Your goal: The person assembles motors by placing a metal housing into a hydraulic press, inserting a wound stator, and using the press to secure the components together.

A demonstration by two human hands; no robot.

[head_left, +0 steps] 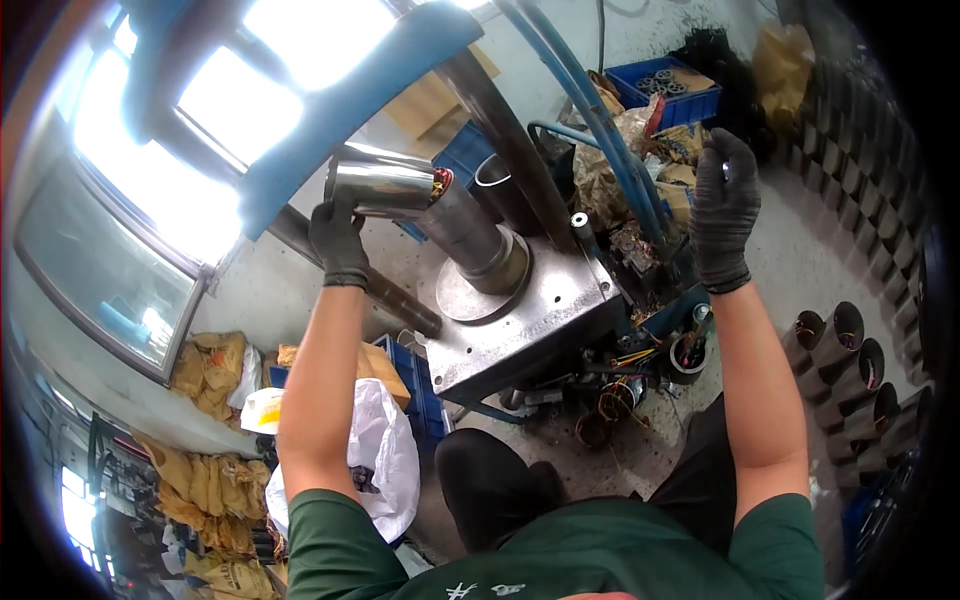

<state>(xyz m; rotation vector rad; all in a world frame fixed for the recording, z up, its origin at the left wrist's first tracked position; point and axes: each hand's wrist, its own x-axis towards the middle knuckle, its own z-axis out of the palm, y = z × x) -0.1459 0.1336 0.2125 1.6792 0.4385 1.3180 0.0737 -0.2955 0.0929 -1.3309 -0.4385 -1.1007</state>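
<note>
My left hand [340, 238], in a dark grey glove, grips the far-left end of a shiny metal cylinder [385, 182]. The cylinder is tilted nearly sideways, and red wires or windings show at its right end. That end is right by the top of a dull grey cylindrical post [465, 238], which stands on a round disc [455, 295] on the steel press table. Whether the two touch, I cannot tell. My right hand [725, 215], also gloved, is raised right of the press with fingers curled together; a small bright spot shows between them, too small to name.
The blue press frame [360, 110] and a dark column [505, 135] rise around the steel table [530, 335]. A blue crate [665, 90] of round parts stands at the far right. Dark tubes with wires [848, 335] line the right floor. A white bag [385, 460] lies at the left.
</note>
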